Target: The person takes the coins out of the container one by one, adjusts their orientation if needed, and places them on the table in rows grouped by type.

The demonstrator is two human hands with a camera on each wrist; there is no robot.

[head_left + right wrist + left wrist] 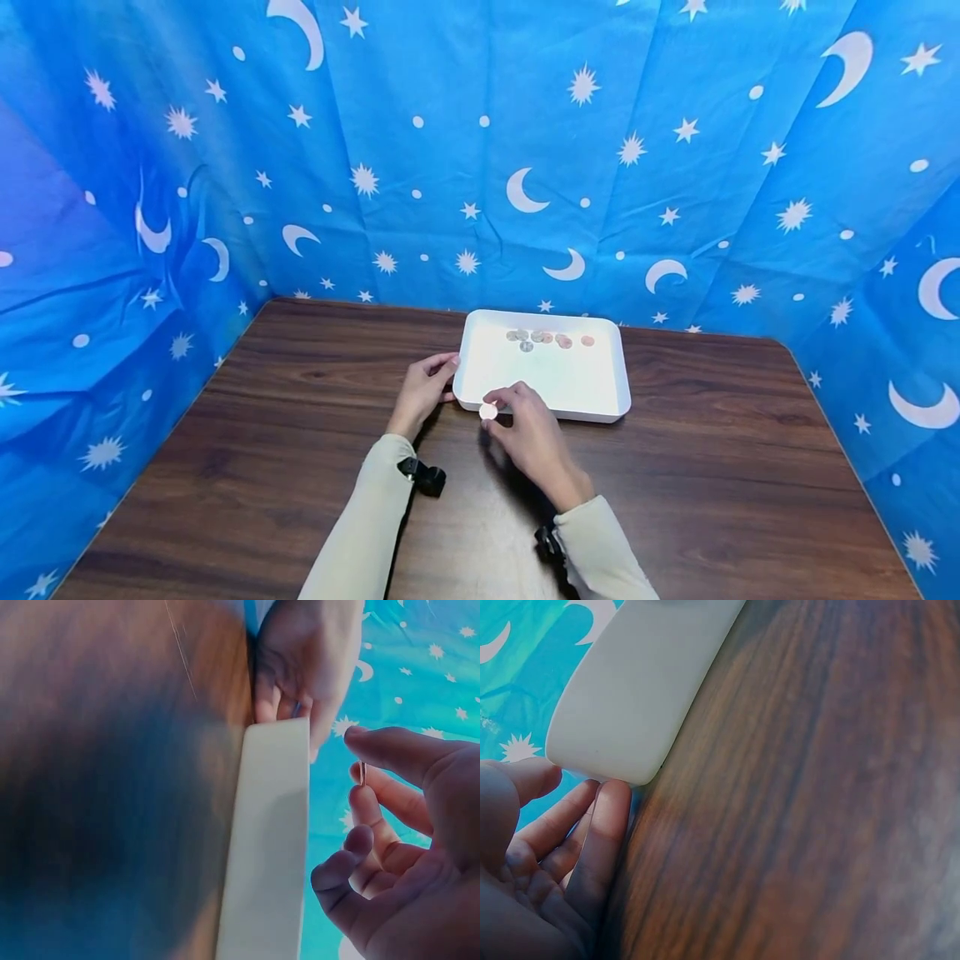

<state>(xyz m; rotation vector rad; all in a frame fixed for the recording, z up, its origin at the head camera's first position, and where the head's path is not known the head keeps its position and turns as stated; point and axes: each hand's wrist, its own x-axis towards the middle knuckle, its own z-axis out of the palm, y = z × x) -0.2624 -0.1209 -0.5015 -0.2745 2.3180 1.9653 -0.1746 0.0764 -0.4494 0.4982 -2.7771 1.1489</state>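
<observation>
A white tray (540,415) stands on the wooden table with several coins, silver and copper-coloured, lying towards its far side. My left hand (426,387) holds the tray's left end: in the left wrist view the thumb meets the upper rim and the fingers (604,825) lie against the lower side. Just above the tray's near left corner, my right hand (528,429) pinches a coin (488,412) between thumb and fingers. Seen edge-on in the right wrist view, the coin (363,774) has a thin coppery edge. The other right fingers curl loosely.
Brown wooden table (712,467) surrounds the tray, whose far edge sits close to the table's back edge. Blue cloth (442,150) with white moons and stars hangs behind and at both sides. Each wrist wears a black strap (423,475).
</observation>
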